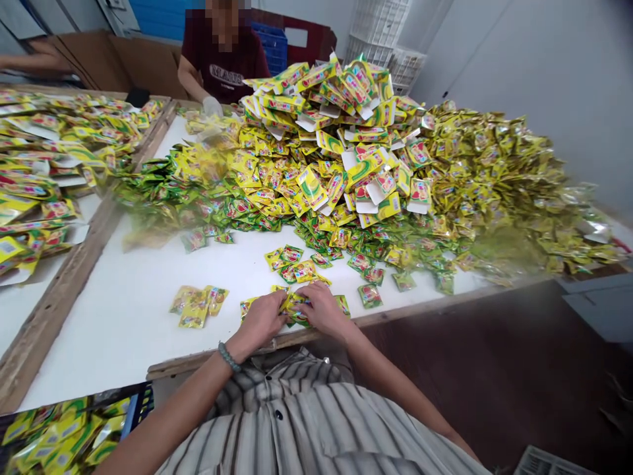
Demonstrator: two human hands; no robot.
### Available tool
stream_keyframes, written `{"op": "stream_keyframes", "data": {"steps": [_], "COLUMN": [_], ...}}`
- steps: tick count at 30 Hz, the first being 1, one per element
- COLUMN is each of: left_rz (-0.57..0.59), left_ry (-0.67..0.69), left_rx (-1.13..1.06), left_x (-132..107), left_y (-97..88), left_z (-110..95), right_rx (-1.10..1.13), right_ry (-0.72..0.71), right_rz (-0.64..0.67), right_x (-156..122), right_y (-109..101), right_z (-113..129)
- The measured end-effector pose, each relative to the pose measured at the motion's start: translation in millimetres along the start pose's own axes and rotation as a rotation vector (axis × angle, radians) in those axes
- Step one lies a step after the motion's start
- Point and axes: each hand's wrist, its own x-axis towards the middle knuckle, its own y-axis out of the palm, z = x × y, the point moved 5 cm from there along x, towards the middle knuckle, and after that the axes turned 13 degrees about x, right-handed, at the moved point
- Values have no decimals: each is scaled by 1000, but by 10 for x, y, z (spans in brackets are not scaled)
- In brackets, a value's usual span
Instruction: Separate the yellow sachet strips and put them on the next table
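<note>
My left hand and my right hand meet at the near edge of the white table, fingers curled over a small bunch of yellow-green sachets. Both hands press and grip these packets between them. A small stack of sachets lies to the left of my left hand. More loose sachets lie just beyond my fingers. A huge heap of the same sachets fills the far and right part of the table.
A person in a dark red shirt works at the far side, a gloved hand on the pile. A second table at left holds more sachets. A crate with sachets sits at bottom left. White baskets stand behind.
</note>
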Motion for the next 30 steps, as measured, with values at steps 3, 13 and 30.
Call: {"op": "stream_keyframes", "data": {"steps": [3,13,30], "left_rz": [-1,-127,-143], "left_ry": [-72,-110,-257], "left_rx": [-63,94,76], "left_x": [-17,44,118], "left_y": [-33,-111,-132], "left_z": [98,-58,243], "right_rx": [137,580,-112], "right_ry": [109,275,281], "right_rz": [-49,-421,-107], "right_x": [86,0,143], "right_y": [-7,-382,-66], "right_z": [-81,-370,-57]}}
